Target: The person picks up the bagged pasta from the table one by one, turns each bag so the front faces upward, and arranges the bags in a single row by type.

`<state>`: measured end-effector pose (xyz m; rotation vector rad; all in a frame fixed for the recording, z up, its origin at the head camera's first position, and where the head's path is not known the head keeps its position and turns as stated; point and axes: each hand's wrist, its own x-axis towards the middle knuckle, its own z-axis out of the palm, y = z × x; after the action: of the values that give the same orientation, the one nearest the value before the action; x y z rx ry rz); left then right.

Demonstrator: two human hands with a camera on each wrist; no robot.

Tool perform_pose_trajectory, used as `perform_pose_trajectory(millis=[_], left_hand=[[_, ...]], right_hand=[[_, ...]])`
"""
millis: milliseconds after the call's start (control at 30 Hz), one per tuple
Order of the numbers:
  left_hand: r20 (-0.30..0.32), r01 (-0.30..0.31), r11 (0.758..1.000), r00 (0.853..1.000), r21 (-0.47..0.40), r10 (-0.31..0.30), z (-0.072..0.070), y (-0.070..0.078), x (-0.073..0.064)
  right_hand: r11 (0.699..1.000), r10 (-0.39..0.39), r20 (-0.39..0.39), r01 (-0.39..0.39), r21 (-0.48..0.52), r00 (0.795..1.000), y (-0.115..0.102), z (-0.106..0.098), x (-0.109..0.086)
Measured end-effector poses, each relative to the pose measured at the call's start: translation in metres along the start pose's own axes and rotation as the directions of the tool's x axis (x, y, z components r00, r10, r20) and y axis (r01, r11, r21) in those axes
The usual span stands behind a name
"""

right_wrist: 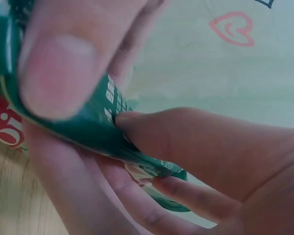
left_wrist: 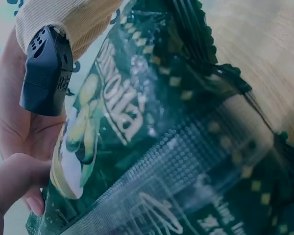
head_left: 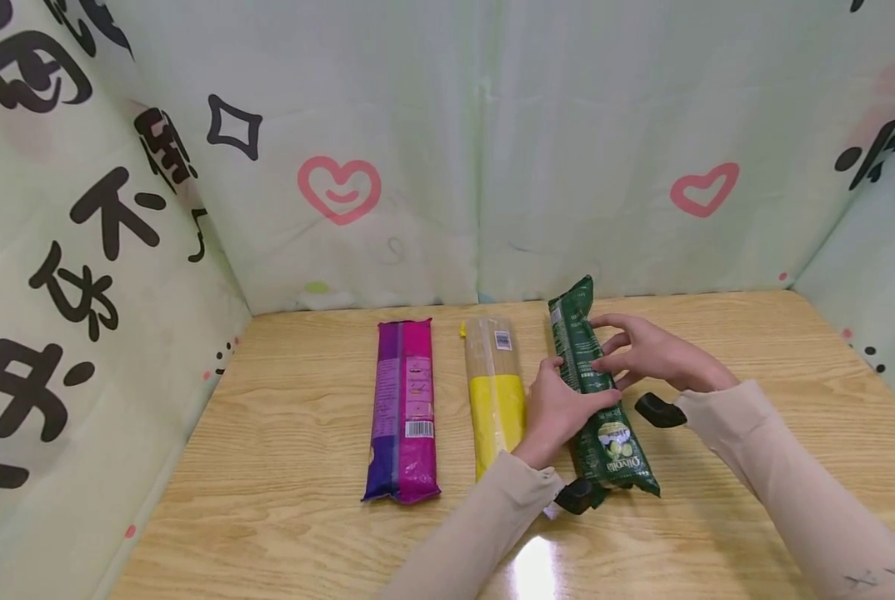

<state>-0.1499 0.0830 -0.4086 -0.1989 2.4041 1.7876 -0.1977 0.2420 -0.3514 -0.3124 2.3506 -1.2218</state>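
Observation:
A long green plastic packet (head_left: pixel 596 392) with gold diamonds and olives printed on it is tilted at the right of the table, its far end raised. My left hand (head_left: pixel 560 410) grips its near-left side, thumb across the top. From the right, my right hand (head_left: pixel 653 354) holds the middle with bent fingers. In the left wrist view the packet (left_wrist: pixel 152 122) fills most of the frame, with left-hand fingers (left_wrist: pixel 19 181) at its edge. Fingers of both hands pinch the green wrapper (right_wrist: pixel 95 115) in the right wrist view. Its underside is hidden from the head view.
Left of my left hand lies a yellow packet (head_left: pixel 496 408) with a see-through end, partly covered by that hand. Farther left lies a purple and pink packet (head_left: pixel 410 412). The wooden table (head_left: pixel 282 467) is bordered by printed curtains (head_left: pixel 417 100) at the back and sides.

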Motion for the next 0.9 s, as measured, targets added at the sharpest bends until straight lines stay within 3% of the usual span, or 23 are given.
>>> perform_pose_trajectory(millis=[200,367,567,733,900], left_hand=[[-0.022,0.012,1.000,1.000,0.005,-0.012,0.002,0.002,0.000],[-0.024,0.026,0.995,0.999,-0.092,-0.028,0.001,0.001,0.000],[-0.014,0.045,0.973,0.999,-0.226,-0.050,0.000,-0.001,0.003],[0.017,0.042,0.957,0.999,-0.286,-0.039,-0.002,0.001,0.005],[0.046,0.043,0.938,0.999,-0.343,-0.029,-0.006,0.003,0.006]], right_hand=[[1.000,0.000,0.019,0.000,-0.005,1.000,0.002,0.000,-0.002],[1.000,-0.003,0.023,0.003,-0.016,1.000,-0.003,0.004,-0.004],[0.999,-0.038,0.029,0.038,-0.006,0.999,-0.004,0.001,-0.006],[0.999,-0.047,-0.018,0.047,-0.007,0.999,0.003,-0.008,-0.007],[0.997,-0.022,-0.041,0.025,0.067,0.999,0.010,-0.015,-0.004]])
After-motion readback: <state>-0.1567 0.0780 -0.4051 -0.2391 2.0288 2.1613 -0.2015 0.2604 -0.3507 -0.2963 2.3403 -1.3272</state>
